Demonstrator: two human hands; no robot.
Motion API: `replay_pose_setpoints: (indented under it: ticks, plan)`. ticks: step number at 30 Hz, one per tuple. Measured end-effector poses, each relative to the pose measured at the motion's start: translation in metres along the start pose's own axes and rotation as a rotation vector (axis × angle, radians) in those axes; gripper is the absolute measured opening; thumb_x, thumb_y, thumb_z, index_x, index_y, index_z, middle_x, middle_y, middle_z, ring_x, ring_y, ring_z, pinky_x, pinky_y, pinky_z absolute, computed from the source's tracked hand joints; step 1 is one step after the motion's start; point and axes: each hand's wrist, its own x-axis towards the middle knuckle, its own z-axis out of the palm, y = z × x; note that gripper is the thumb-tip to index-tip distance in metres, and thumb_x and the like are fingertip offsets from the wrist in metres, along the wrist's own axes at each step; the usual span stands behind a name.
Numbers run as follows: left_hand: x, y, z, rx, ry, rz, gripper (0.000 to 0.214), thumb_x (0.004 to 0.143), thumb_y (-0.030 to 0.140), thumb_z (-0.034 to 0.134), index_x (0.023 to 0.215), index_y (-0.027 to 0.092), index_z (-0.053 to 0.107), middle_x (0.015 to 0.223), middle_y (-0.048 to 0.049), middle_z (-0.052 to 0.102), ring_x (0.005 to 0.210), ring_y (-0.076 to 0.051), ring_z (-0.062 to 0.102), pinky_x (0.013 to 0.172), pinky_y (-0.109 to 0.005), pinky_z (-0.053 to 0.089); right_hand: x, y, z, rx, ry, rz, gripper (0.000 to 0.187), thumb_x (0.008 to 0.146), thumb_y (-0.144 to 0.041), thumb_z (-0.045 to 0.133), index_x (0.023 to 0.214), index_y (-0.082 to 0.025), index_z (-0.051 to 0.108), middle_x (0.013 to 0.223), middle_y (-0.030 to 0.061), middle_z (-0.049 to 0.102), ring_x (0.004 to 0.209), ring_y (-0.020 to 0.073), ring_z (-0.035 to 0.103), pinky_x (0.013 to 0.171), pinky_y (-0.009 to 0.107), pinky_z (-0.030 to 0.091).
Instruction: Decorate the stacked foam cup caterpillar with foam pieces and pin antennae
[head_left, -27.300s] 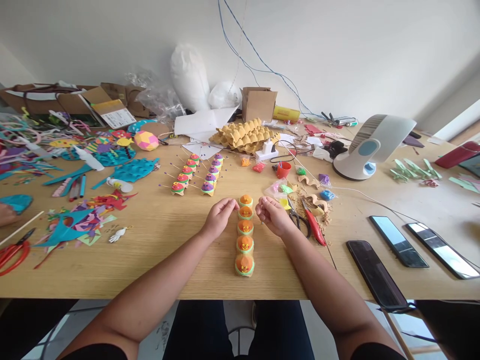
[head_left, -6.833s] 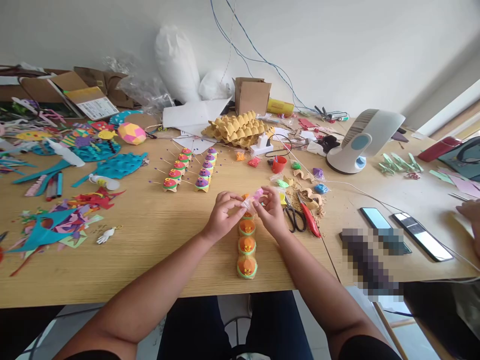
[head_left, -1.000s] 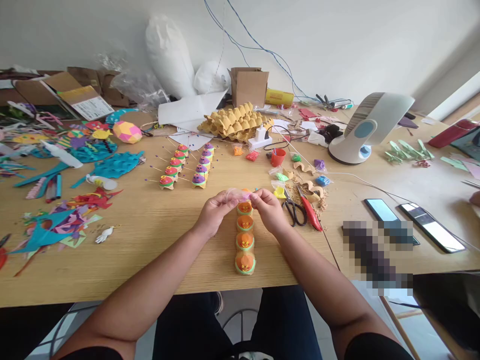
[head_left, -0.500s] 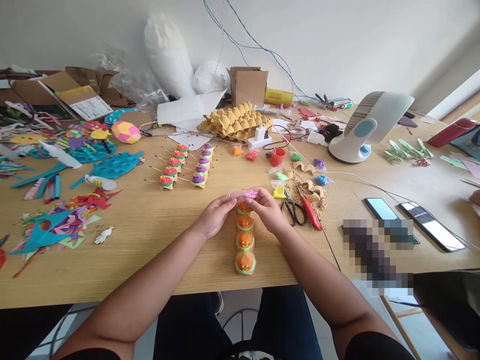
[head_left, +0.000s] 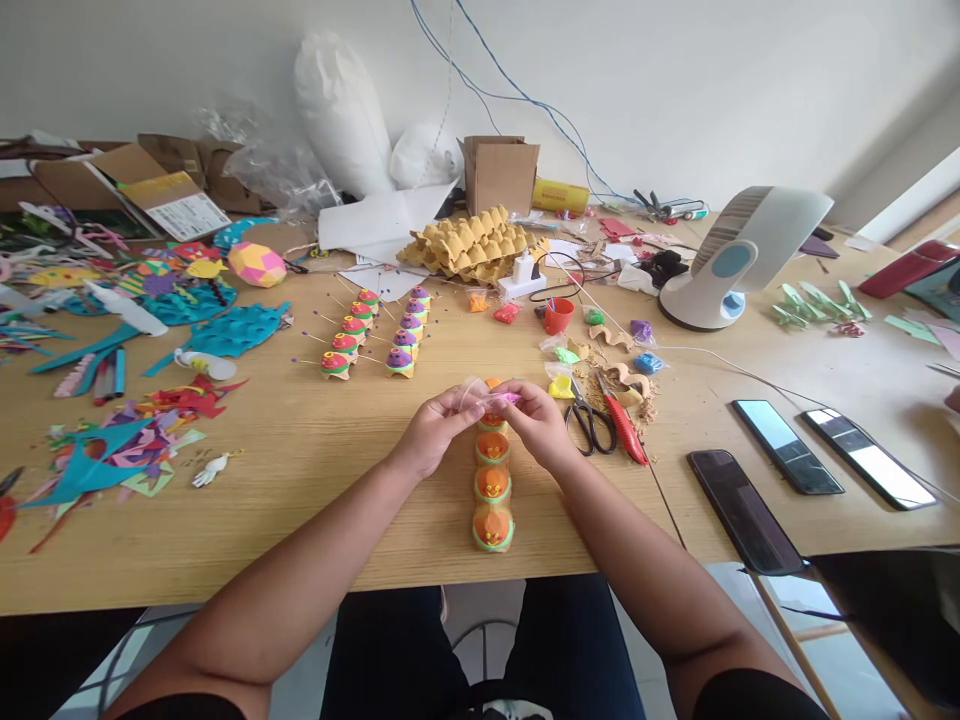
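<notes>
Between my two hands is a small clear plastic bag with pink clay (head_left: 504,398) in it. My left hand (head_left: 439,425) pinches the bag's loose clear end, while my right hand (head_left: 534,415) grips the side with the pink lump. Right below them an egg-carton strip (head_left: 493,490) lies lengthwise on the table, its bumps coloured orange with green rims and yellow details; my hands partly cover its far end. Two finished-looking strips, one red and green (head_left: 350,335) and one purple and yellow (head_left: 409,332), stand farther back on the left with pins stuck in them.
Black scissors (head_left: 592,425) and a red-handled cutter (head_left: 624,420) lie right of my hands, near bagged clay (head_left: 560,386) and carton scraps. Three phones (head_left: 742,510) are at the right, a fan (head_left: 739,260) behind them. Paper scraps (head_left: 112,450) cover the left. Another person's hand shows at the right edge.
My hands have shifted slightly on the bag, and its clear end now stands up more above my left fingers. The strip below stays in place.
</notes>
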Motion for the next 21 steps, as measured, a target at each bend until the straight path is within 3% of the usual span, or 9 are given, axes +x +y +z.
replay_pose_setpoints:
  ticks: [10,13,21]
  plan:
    - [-0.0003,-0.0021,-0.0028,-0.079,-0.074,-0.044,0.015,0.08,0.033,0.078,0.081,0.019,0.071,0.104,-0.0049,0.075,0.112,-0.024,0.066,0.107,-0.041,0.044,0.0006,0.0005,0.0023,0.121,0.005,0.011,0.032,0.071,-0.038,0.085,0.084,-0.021,0.062,0.084,-0.0005,0.065,0.075,0.0122,0.058,0.073,0.027,0.05]
    - [-0.0015,-0.0044,-0.0003,-0.003,-0.034,0.016,0.016,0.076,0.029,0.082,0.084,0.02,0.07,0.105,-0.0045,0.074,0.113,-0.025,0.066,0.104,-0.041,0.047,-0.0006,0.0002,0.0023,0.122,-0.008,0.018,0.032,0.071,-0.037,0.085,0.084,-0.021,0.061,0.085,-0.0008,0.064,0.076,0.0121,0.057,0.073,0.027,0.049]
    - [-0.0024,-0.0001,0.0019,0.146,0.151,0.072,0.025,0.084,0.039,0.074,0.098,0.019,0.078,0.112,-0.0078,0.073,0.117,-0.025,0.063,0.11,-0.04,0.043,-0.0018,0.0014,-0.0012,0.164,-0.054,0.067,0.029,0.079,-0.041,0.078,0.095,-0.021,0.064,0.08,-0.0012,0.064,0.07,0.0116,0.058,0.069,0.026,0.047]
